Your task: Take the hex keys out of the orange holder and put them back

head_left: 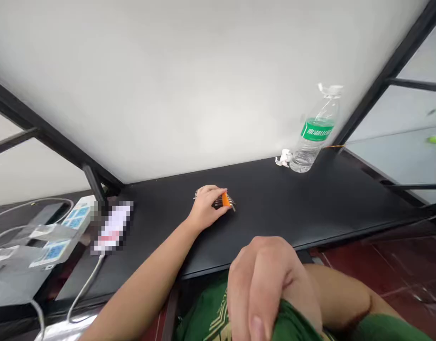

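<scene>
On the black tabletop, my left hand (206, 207) pinches a small orange piece (225, 199) between thumb and fingers. Several thin metal pieces (232, 203) stick out beside the orange piece, and more of their ends show past the far side of my fingers; the rest is hidden by my hand. Close to the camera, in front of the table's near edge, my right hand (271, 284) is closed on the green cloth (292, 322) of the shirt I wear.
A water bottle (312, 137) with a green label stands at the back right beside crumpled white tissue (284, 157). At the left lie a blurred-out phone (113, 227) with a white cable (85, 286) and power strips (76, 215). Black metal frames (58, 142) rise at both sides before a pale wall.
</scene>
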`<state>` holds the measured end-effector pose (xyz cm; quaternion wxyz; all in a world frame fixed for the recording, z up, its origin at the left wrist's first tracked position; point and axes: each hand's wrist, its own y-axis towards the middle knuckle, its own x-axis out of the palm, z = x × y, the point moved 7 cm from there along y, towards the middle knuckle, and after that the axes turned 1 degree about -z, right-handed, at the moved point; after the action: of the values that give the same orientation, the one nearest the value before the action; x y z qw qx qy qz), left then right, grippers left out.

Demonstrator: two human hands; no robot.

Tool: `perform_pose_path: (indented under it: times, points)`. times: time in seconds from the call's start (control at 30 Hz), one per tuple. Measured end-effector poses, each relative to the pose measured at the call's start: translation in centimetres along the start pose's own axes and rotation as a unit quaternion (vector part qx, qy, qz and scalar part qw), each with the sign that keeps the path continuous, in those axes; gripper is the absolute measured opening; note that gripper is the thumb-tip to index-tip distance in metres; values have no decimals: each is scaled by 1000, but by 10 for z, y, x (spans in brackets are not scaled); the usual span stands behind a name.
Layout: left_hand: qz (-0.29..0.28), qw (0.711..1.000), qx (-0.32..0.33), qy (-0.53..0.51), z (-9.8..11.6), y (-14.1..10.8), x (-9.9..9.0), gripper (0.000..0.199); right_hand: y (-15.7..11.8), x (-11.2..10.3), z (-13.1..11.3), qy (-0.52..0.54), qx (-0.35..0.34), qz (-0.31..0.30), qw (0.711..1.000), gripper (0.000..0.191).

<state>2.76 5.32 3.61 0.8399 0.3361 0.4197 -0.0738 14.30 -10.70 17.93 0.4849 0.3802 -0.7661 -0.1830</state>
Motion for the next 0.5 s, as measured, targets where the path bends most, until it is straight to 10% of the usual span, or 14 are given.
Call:
perform_pose_path:
  times: [0.5]
  points:
    - [-149,989,17,8,17,-4,12,45,-15,-18,24,-174,181,-94,963,67]
